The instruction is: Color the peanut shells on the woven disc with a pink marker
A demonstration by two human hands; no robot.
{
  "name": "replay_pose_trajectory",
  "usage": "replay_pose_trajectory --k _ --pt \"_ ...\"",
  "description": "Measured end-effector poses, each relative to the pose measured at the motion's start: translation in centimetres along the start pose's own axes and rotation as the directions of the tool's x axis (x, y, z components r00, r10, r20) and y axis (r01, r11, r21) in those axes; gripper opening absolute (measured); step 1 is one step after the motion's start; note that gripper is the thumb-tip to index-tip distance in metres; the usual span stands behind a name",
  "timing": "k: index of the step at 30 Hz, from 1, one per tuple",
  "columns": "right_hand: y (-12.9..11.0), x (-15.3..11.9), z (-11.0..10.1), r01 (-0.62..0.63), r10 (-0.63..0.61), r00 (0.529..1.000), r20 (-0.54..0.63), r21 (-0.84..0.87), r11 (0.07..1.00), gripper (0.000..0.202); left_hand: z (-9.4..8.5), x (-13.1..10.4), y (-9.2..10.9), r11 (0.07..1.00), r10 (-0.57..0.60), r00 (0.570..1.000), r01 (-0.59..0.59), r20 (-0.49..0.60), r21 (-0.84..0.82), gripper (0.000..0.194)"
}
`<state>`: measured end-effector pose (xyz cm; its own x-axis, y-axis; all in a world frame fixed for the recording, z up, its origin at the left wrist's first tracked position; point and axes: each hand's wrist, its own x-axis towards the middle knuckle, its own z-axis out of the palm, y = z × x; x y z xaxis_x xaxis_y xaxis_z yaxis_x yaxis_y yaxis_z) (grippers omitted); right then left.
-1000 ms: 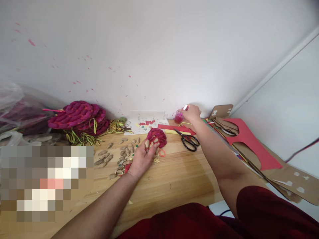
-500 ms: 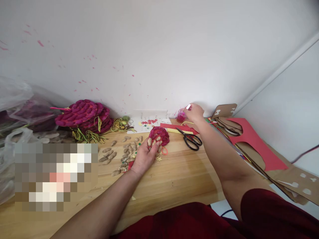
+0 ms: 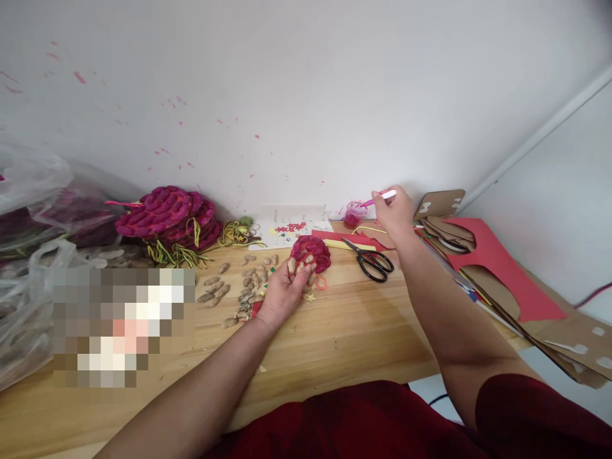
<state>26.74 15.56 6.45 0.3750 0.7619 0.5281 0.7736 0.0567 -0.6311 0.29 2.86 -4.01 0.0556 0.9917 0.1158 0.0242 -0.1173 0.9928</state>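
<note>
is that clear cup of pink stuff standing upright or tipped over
Upright: the clear cup stands mouth up near the wall, with the pink liquid gathered in its lower part.

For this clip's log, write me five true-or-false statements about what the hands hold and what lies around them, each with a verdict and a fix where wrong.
1. The left hand holds a pink round piece. True.
2. The right hand holds the scissors. False: it holds a white-ended tool, and the scissors lie on the table.
3. The tool's pink end points toward the cup of pink liquid. True.
4. The loose peanuts lie right of the scissors in the picture. False: they lie to the left of them.
5. A stack of pink discs stands left of the cup in the picture. True.
</note>
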Motion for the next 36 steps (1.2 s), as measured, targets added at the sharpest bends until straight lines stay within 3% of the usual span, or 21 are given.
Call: replay_pose_trajectory --k 3,6,9,12,16,21,31,36 --pt "-1.7 -3.3 -1.6 0.01 -0.009 1.0 -0.008 0.289 0.957 0.021 0.0 -0.1 0.2 1.0 0.005 1.0 -0.005 0.014 0.001 0.039" --pt "-4.2 -8.3 -3.0 0.028 -0.143 0.975 0.171 0.542 0.84 0.022 0.0 -0.3 0.4 0.998 0.06 0.998 -0.06 0.012 0.026 0.034" --pt "-6.3 -12.7 -3.4 0.094 -0.279 0.941 0.191 0.644 0.759 0.021 0.0 -0.4 0.6 0.993 0.102 0.995 -0.103 0.009 0.061 0.032" --pt "-7.0 -14.9 -3.1 0.207 -0.386 0.911 0.144 0.649 0.732 0.014 0.0 -0.4 0.9 0.989 0.124 0.992 -0.125 0.019 0.078 0.034" --pt "-6.6 -15.3 -2.5 0.317 -0.434 0.899 0.054 0.603 0.732 0.006 0.0 -0.5 1.3 0.975 0.174 0.985 -0.172 0.001 0.143 0.03" --pt "-6.0 -15.3 -2.1 0.365 -0.464 0.885 0.038 0.564 0.741 0.005 0.0 -0.7 1.3 0.972 0.175 0.985 -0.173 -0.002 0.159 0.025" --pt "-5.6 -15.5 -1.8 0.338 -0.46 0.885 0.067 0.587 0.736 0.005 0.1 -0.7 1.5 0.979 0.149 0.989 -0.15 0.019 0.138 0.025" --pt "-5.6 -15.4 -1.9 0.365 -0.455 0.89 0.029 0.552 0.75 0.007 0.0 -0.8 1.4 0.977 0.16 0.987 -0.162 0.03 0.137 0.025"
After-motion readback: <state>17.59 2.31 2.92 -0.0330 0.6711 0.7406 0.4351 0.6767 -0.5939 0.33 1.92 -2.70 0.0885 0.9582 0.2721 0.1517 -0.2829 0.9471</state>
